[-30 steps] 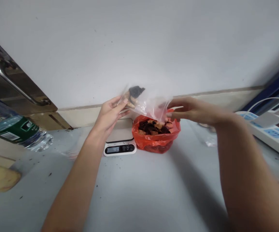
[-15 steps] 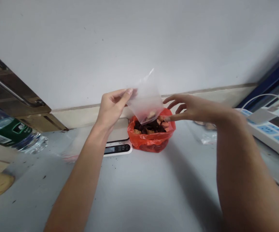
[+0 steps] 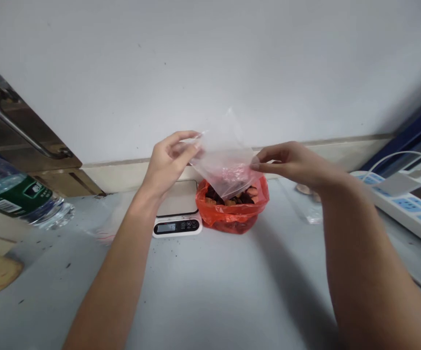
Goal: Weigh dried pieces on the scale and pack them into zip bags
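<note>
A clear plastic bag hangs tilted between my two hands. My left hand pinches its left edge between thumb and fingers. At its right side, my right hand is closed on the other edge with thumb and fingertips. Right below is a red plastic bag, its mouth open, holding dark and tan dried pieces. The clear bag covers part of that opening. Beside the red bag, to its left, sits a white kitchen scale with a lit display; my left forearm passes close to it.
A water bottle with a green label is at the left, near a metal door handle. A white power strip lies at the right. Another clear bag with pieces lies behind my right forearm. The wall rises behind.
My right hand has closed from spread fingers onto the clear bag's right edge. The clear bag has spread wider and sits lower over the red bag.
</note>
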`<state>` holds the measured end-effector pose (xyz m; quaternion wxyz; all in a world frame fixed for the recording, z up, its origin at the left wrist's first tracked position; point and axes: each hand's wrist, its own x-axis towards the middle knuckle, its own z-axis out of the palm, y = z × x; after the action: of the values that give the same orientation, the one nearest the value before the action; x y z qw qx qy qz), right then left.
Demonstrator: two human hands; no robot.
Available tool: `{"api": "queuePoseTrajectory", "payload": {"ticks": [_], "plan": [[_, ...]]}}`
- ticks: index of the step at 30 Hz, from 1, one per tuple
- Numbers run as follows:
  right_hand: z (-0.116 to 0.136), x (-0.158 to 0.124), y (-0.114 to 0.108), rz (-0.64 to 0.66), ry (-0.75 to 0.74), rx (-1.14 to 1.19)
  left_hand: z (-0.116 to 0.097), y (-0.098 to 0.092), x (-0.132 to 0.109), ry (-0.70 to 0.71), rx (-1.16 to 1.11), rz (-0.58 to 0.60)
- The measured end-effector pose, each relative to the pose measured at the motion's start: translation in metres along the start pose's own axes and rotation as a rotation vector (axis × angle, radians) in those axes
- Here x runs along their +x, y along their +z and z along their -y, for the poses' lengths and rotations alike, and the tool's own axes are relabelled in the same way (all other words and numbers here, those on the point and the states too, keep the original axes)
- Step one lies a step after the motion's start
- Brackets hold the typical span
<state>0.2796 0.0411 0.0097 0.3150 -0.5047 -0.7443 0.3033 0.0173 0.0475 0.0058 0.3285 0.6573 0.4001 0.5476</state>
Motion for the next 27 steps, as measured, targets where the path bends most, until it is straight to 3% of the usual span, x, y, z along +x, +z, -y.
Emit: {"api": "queuePoseTrajectory", "payload": {"ticks": [5, 10, 15, 18, 21, 24, 27], "plan": [[0.007, 0.002, 0.014, 0.0, 0.022, 0.183, 0.007, -0.007, 0.002, 0.043, 0.15, -0.019], [0.013, 0.011, 0.032, 0.014, 0.028, 0.321, 0.014, -0.014, 0.007, 0.154, 0.115, -0.163], [0.031, 0.018, 0.058, -0.152, -0.016, 0.308, 0.008, -0.057, 0.003, 0.114, 0.217, -0.248], [0.053, 0.022, 0.085, -0.306, -0.131, 0.218, 0.005, -0.1, -0.008, -0.001, 0.392, -0.24], [0.079, 0.028, 0.124, -0.375, -0.354, 0.002, 0.012, -0.146, -0.022, -0.19, 0.573, -0.275], [0.105, 0.036, 0.171, -0.294, -0.568, -0.337, 0.027, -0.18, -0.037, -0.541, 0.596, -0.314], [0.121, 0.04, 0.218, -0.039, -0.637, -0.578, 0.042, -0.197, -0.053, -0.817, 0.473, -0.27]]}}
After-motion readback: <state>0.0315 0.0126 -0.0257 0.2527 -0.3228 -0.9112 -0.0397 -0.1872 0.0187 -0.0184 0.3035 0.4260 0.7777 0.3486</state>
